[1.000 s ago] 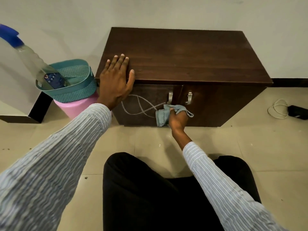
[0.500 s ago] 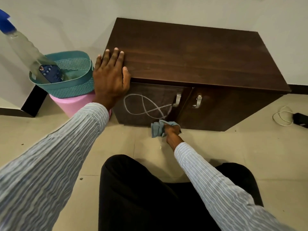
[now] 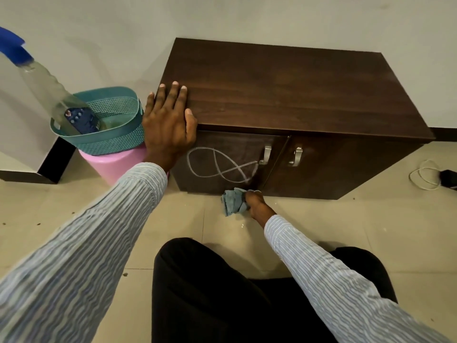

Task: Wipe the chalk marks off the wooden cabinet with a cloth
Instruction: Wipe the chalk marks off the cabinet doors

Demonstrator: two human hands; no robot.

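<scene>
The spray bottle [image 3: 42, 87] top runs off the left edge (its bottom hides inside the basket [image 3: 113, 137]).

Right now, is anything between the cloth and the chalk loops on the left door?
Nothing visible. The right hand grips the cloth at the door's bottom edge, directly below the chalk marks; only bare door lies between. The left hand rests on the cabinet top corner, clear of them.

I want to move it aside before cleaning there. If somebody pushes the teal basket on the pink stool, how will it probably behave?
The teal basket probably is light: its wall is perforated plastic. It may tip towards the left, because a tall spray bottle leans far out over that rim. It could also slide off, since it sits on the smooth top of the pink stool.
</scene>
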